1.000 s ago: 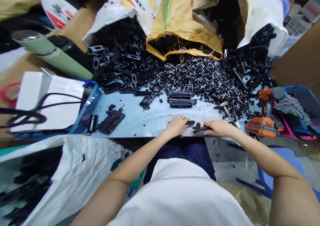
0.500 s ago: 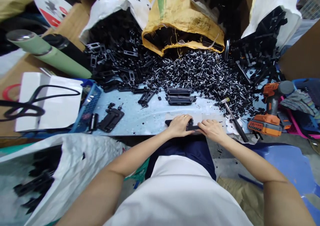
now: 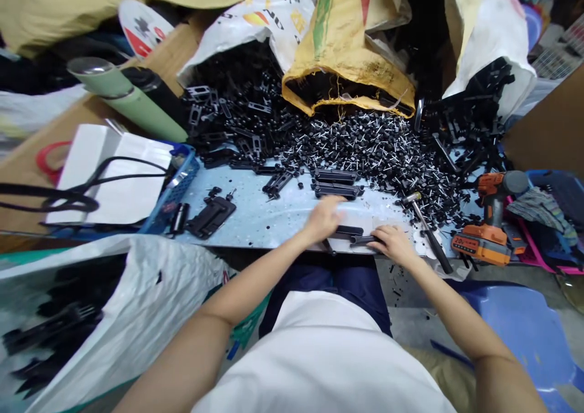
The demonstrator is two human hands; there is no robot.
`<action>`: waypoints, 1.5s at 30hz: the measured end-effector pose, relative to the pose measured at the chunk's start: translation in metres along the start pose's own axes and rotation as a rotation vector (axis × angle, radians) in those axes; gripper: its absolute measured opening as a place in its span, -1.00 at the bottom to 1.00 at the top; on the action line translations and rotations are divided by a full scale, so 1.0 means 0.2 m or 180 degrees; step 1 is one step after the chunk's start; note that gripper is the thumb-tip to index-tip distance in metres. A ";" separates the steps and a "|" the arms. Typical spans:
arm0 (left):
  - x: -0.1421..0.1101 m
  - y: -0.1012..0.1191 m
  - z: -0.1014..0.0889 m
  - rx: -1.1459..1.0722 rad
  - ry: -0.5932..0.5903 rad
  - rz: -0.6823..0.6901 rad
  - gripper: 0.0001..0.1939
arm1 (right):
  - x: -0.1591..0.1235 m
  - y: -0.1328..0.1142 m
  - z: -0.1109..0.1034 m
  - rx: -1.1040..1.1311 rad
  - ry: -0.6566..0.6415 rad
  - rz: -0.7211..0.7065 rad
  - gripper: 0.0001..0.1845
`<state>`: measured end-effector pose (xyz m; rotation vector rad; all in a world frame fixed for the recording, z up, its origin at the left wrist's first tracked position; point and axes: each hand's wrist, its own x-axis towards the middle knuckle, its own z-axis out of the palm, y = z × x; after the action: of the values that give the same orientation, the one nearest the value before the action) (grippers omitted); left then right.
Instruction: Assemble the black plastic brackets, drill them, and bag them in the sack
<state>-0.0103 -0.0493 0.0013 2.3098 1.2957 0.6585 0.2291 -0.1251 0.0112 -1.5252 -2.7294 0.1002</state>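
My right hand is closed on the end of a slim black plastic part near the table's front edge. Just behind that part lies another black plastic bar. My left hand, smeared by motion, is raised beside the bar, and its grip cannot be made out. Below it, a dark piece sits at the table edge, partly hidden. Beyond my left fingers, two long black plastic assemblies lie side by side.
A large heap of black-headed metal pins covers the back. To the right are a hammer and an orange cordless drill. A black bracket lies left, near a blue basket. A yellow sack stands behind.
My left hand has lifted off the black part and moved back towards the two assemblies. The right hand stays on its part. The whole view has shifted slightly.
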 end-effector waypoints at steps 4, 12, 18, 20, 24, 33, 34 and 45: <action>0.13 -0.23 -0.16 0.0425 0.0394 -0.1558 -0.72 | 0.10 0.17 -0.05 -0.0077 0.0546 0.0453 -0.65; -0.02 -0.13 -0.20 -0.2494 0.0745 -0.2434 -0.89 | 0.59 0.42 -0.16 -0.0428 0.0816 0.1142 -0.67; -0.22 -0.04 -0.16 -0.4397 0.0242 -0.2946 -0.88 | 0.57 0.34 -0.19 0.0171 0.1027 0.0791 -0.73; -0.23 -0.04 -0.15 -0.4455 0.0236 -0.2976 -0.87 | 0.48 0.25 -0.19 0.0592 0.1208 0.0665 -0.74; -0.22 -0.05 -0.12 -0.4155 0.0180 -0.2783 -0.83 | 0.29 0.07 -0.17 0.1252 0.1086 0.0517 -0.76; -0.26 -0.04 -0.04 -0.1003 0.0939 -0.0807 -0.86 | 0.19 -0.07 -0.10 0.0846 0.0792 -0.0107 -0.71; -0.27 -0.04 -0.03 -0.0591 0.0960 -0.0529 -0.82 | 0.19 -0.08 -0.10 0.0761 0.0773 -0.0193 -0.70; -0.30 -0.08 0.03 0.0848 0.0372 0.0930 -0.68 | 0.02 -0.03 0.11 0.0804 0.0742 -0.0468 -0.60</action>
<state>-0.0460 -0.0939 -0.0245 2.7496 1.1652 0.7632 0.2197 -0.1255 -0.0099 -1.1871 -2.5218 0.2385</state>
